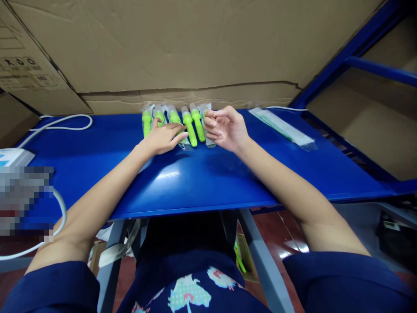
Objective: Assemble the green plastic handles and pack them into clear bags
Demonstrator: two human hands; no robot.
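Several bright green plastic items in clear sleeves [190,124] lie side by side in a row near the back of the blue table [202,178]. My left hand [163,137] rests flat on the left part of the row, fingers stretched over the packets. At the right end of the row my right hand [224,128] is turned palm up. Its fingers curl onto the edge of the last clear packet [208,114].
A stack of long clear sleeves [282,127] lies at the back right of the table. A white cable [61,126] runs along the back left to a white device [13,156]. Cardboard boxes [182,48] stand behind the table, and a blue rack frame [358,56] rises at the right.
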